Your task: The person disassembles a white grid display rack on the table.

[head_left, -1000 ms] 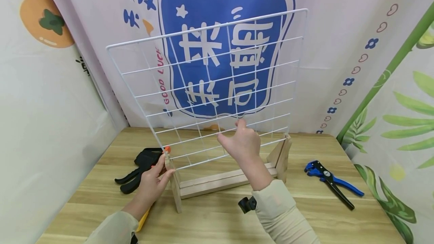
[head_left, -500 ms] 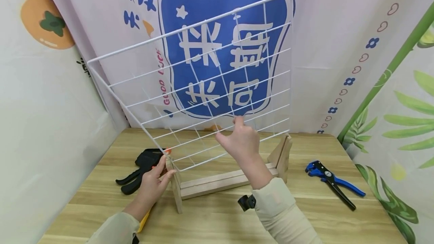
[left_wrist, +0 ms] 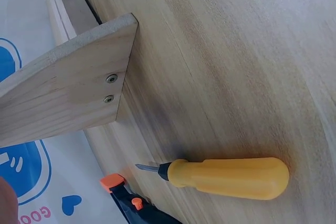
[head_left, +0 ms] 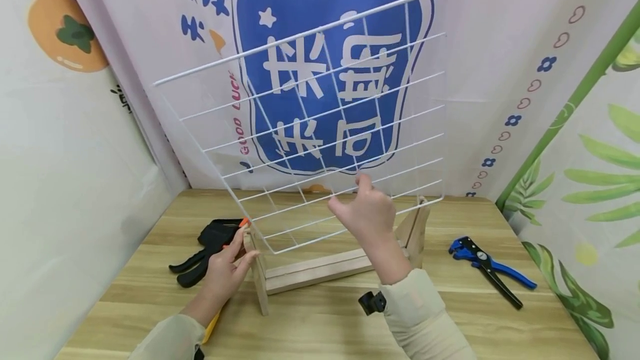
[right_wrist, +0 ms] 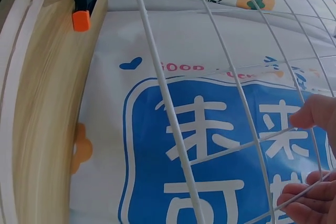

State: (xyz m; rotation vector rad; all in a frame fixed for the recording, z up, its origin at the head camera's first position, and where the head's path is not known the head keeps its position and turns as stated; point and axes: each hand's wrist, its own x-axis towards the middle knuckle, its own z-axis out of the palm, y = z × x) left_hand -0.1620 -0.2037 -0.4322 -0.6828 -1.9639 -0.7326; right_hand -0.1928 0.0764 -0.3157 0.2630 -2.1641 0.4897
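A white wire grid panel (head_left: 271,45) leans above a wooden stand, its top edge slanting up to the right. My right hand (head_left: 367,213) grips the panel's wires low in the middle. In the right wrist view, the thumb (right_wrist: 312,114) presses on one wire and the fingertips (right_wrist: 299,203) curl behind another. My left hand (head_left: 225,268) pinches the top of the stand's left wooden upright (head_left: 258,282). The panel's lower left corner is just right of that upright. Its lower right corner reaches past the right upright (head_left: 416,232). Two screws show on the left upright in the left wrist view.
A black clamp (head_left: 192,265) with orange tips lies behind the left hand. A yellow-handled screwdriver (left_wrist: 236,177) lies left of the stand. Blue-and-black wire strippers (head_left: 492,271) are at the right. Printed cloth (head_left: 475,126) hangs behind the table (head_left: 320,326).
The panel first tips, its upper left corner swinging down and left; now it has shifted right, with the right hand moving right too. The left hand stays at the upright.
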